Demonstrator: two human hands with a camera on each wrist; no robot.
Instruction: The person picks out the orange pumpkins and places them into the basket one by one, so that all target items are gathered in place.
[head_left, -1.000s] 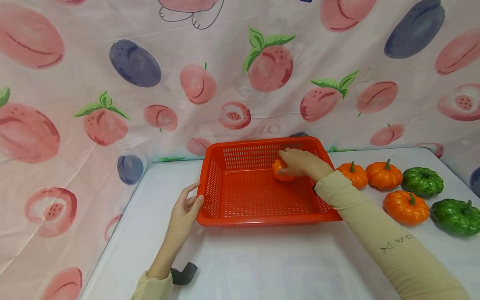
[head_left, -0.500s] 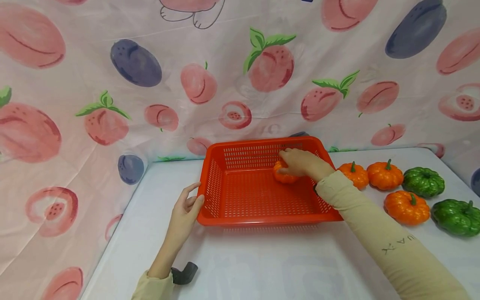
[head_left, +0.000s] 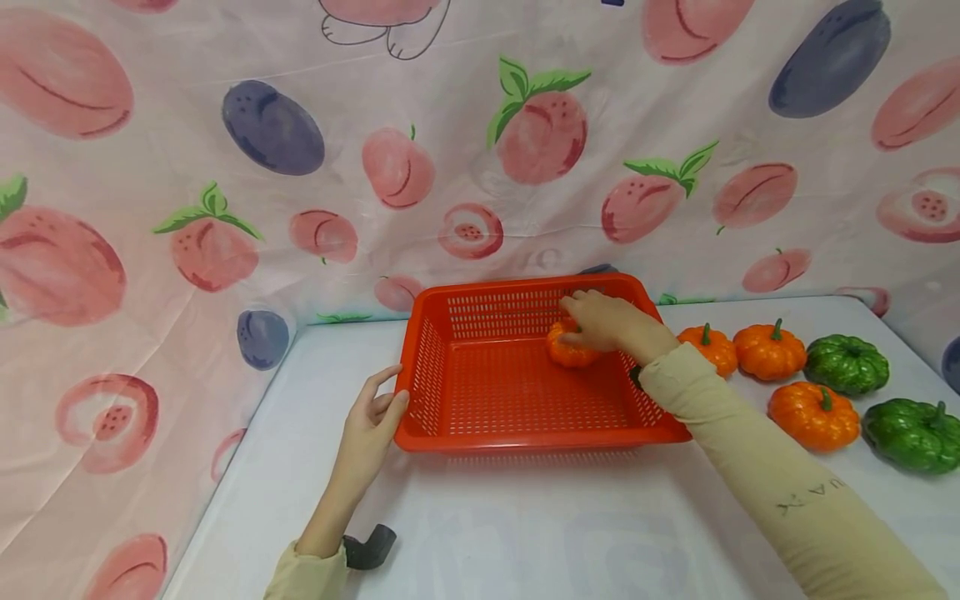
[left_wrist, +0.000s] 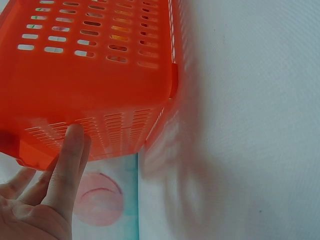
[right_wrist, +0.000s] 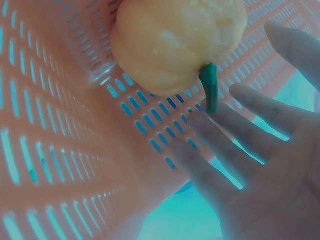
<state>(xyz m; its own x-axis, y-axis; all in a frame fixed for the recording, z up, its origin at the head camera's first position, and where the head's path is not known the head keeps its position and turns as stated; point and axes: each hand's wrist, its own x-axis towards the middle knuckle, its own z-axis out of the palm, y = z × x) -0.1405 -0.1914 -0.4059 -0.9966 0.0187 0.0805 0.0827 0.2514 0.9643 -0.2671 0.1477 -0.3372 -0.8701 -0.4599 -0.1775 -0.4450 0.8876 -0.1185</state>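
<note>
A small orange pumpkin (head_left: 567,347) with a green stem sits in the back right corner area of the red plastic basket (head_left: 525,442). Over it is my right hand (head_left: 609,322). In the right wrist view, that hand's fingers (right_wrist: 240,130) are spread, with the tips near the stem and not closed round the pumpkin (right_wrist: 175,45). My left hand (head_left: 367,425) touches the basket's left rim, its thumb and fingers apart. From the left wrist, its extended fingers (left_wrist: 67,170) reach the outside of the slotted basket (left_wrist: 85,85).
Right of the basket lie several more pumpkins: an orange one (head_left: 768,350), another orange one (head_left: 813,414), a green one (head_left: 847,364) and a larger green one (head_left: 911,433). A fruit-printed cloth (head_left: 465,167) hangs behind the white table (head_left: 525,533).
My right hand has let go of the pumpkin and shifted slightly up and right, showing more of it. The left hand and the basket have stayed in place.
</note>
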